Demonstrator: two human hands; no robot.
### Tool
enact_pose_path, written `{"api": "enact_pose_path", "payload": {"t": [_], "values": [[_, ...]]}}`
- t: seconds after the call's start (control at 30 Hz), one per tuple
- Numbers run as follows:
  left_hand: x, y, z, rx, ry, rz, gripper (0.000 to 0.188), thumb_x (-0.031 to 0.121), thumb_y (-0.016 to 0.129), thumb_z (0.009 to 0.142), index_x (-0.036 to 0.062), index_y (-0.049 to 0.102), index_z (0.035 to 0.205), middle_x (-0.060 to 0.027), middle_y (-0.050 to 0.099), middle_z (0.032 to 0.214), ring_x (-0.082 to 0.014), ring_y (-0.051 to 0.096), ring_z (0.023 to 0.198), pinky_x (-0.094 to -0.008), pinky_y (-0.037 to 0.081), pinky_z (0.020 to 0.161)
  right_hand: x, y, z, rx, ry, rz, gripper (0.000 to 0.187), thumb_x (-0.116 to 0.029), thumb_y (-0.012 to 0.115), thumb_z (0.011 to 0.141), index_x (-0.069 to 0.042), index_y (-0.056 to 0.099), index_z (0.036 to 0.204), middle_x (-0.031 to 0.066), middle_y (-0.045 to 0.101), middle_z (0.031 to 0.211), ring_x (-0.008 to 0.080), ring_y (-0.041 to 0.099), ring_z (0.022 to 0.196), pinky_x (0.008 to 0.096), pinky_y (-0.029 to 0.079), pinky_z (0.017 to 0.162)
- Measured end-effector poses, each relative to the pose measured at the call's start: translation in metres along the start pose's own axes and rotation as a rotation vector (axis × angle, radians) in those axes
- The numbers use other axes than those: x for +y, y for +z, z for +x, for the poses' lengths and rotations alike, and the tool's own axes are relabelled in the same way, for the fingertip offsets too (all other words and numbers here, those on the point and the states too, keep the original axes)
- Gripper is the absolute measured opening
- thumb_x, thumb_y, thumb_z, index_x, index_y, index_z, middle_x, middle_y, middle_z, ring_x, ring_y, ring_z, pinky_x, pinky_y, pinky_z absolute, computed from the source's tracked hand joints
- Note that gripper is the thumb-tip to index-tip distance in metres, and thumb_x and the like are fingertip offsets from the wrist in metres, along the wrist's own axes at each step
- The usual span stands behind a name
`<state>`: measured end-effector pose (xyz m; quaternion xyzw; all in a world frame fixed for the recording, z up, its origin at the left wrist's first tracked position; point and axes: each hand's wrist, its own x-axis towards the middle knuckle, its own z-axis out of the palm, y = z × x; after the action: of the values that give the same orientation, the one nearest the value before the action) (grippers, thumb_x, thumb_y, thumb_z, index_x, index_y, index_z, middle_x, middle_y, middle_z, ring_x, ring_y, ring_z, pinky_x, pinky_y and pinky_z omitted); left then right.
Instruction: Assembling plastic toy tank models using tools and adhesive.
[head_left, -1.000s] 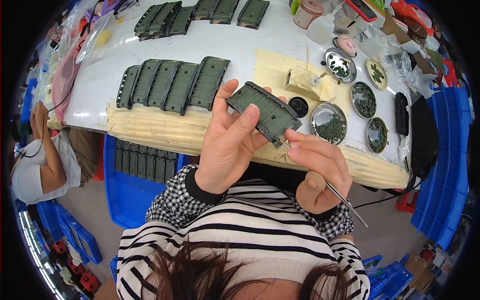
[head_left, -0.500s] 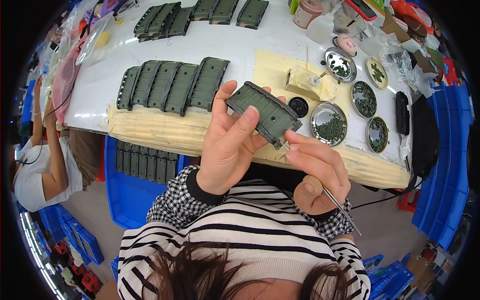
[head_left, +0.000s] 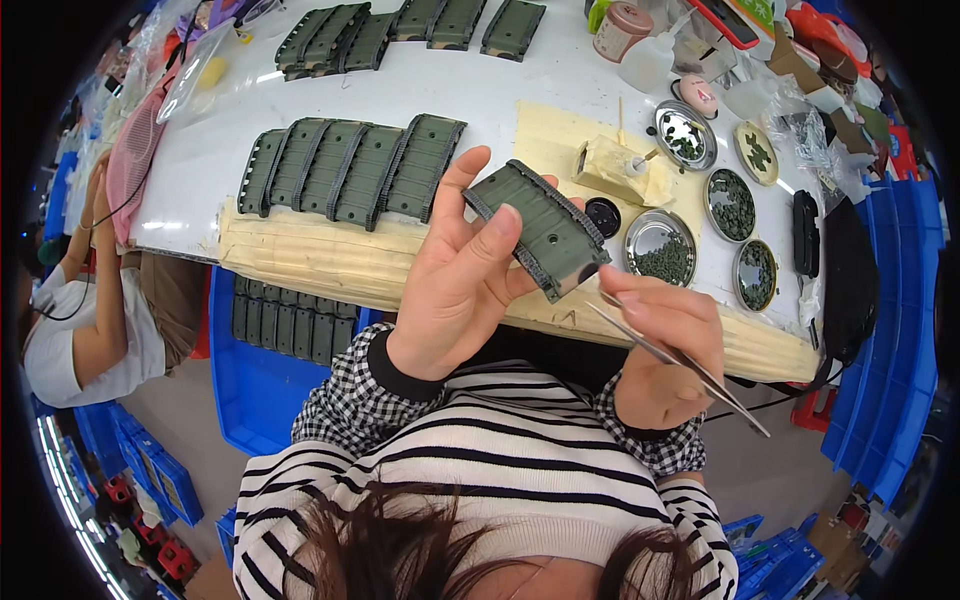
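Note:
My left hand (head_left: 450, 280) grips a curved green camouflage-patterned piece (head_left: 535, 225) by its left end, thumb on top, fingers beneath. The piece has dark toothed strips along its long edges and a small hole in its face. In my right hand (head_left: 672, 330), a pair of metal tweezers (head_left: 690, 370) is held between thumb and fingers, its back end pointing down to the right. Fingertips of that hand are just off the piece's lower right corner. Whether anything small sits at the tweezer tips cannot be made out.
Similar green pieces (head_left: 340, 170) stand in a row on the left, more (head_left: 450, 22) behind. Right of my hands are a steel dish of green bits (head_left: 662, 250), further dishes (head_left: 730, 205), a wrapped block (head_left: 620, 170) and a black cap (head_left: 602, 215). A blue bin (head_left: 250, 400) lies below the table edge; a person (head_left: 100, 320) is at left.
My right hand has drawn back a little to the right and down from the piece's corner, and the tweezers have turned with it. The held piece has tilted slightly, showing its camouflage end.

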<state>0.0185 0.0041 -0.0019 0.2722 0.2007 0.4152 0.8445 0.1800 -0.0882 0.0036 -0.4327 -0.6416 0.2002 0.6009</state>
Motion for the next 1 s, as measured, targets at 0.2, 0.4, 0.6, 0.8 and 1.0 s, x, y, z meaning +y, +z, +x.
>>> {"api": "enact_pose_path", "payload": {"t": [0.2, 0.4, 0.6, 0.8, 1.0], "values": [[0.008, 0.003, 0.01, 0.145, -0.183, -0.263, 0.052, 0.048, 0.057, 0.09, 0.0089, 0.049, 0.122, -0.0154, 0.054, 0.116, -0.0283, 0.056, 0.113, -0.0357, 0.053, 0.096, 0.005, -0.003, -0.003, 0.235, -0.05, -0.005, 0.061, -0.052, 0.033, 0.098, 0.002, 0.06, 0.108, 0.0205, 0.062, 0.096, 0.0315, 0.068, 0.083, 0.0387, 0.057, 0.076], [0.005, 0.008, 0.018, 0.165, -0.266, -0.391, 0.053, 0.052, 0.059, 0.087, 0.0018, 0.052, 0.104, -0.0132, 0.054, 0.111, -0.0285, 0.057, 0.11, -0.0315, 0.056, 0.093, 0.008, 0.002, -0.006, 0.212, -0.018, -0.079, 0.039, -0.03, 0.045, 0.101, 0.003, 0.056, 0.12, 0.0188, 0.07, 0.087, 0.0231, 0.067, 0.081, 0.0321, 0.049, 0.082], [0.004, 0.007, 0.019, 0.144, -0.261, -0.368, 0.062, 0.052, 0.055, 0.09, -0.0024, 0.046, 0.117, -0.0133, 0.054, 0.111, -0.0256, 0.06, 0.106, -0.0306, 0.056, 0.092, 0.005, 0.004, -0.002, 0.138, 0.05, -0.108, 0.026, -0.008, 0.046, 0.096, 0.004, 0.057, 0.116, 0.0184, 0.069, 0.09, 0.0236, 0.068, 0.084, 0.0318, 0.05, 0.08], [0.003, 0.007, 0.018, 0.142, -0.256, -0.373, 0.061, 0.052, 0.055, 0.09, -0.0016, 0.046, 0.117, -0.0133, 0.053, 0.112, -0.027, 0.06, 0.106, -0.0318, 0.057, 0.091, 0.003, 0.005, 0.0, 0.11, 0.025, -0.128, 0.025, -0.012, 0.049, 0.097, 0.004, 0.057, 0.114, 0.0185, 0.069, 0.091, 0.0231, 0.068, 0.085, 0.0311, 0.051, 0.081], [0.003, 0.008, 0.015, 0.131, -0.256, -0.364, 0.061, 0.052, 0.055, 0.09, -0.0011, 0.044, 0.119, -0.0126, 0.053, 0.112, -0.0269, 0.06, 0.106, -0.0316, 0.057, 0.091, -0.011, 0.008, 0.01, 0.114, 0.061, -0.132, 0.028, -0.017, 0.061, 0.093, 0.003, 0.059, 0.113, 0.0166, 0.069, 0.093, 0.0251, 0.069, 0.089, 0.0324, 0.053, 0.08]]}}
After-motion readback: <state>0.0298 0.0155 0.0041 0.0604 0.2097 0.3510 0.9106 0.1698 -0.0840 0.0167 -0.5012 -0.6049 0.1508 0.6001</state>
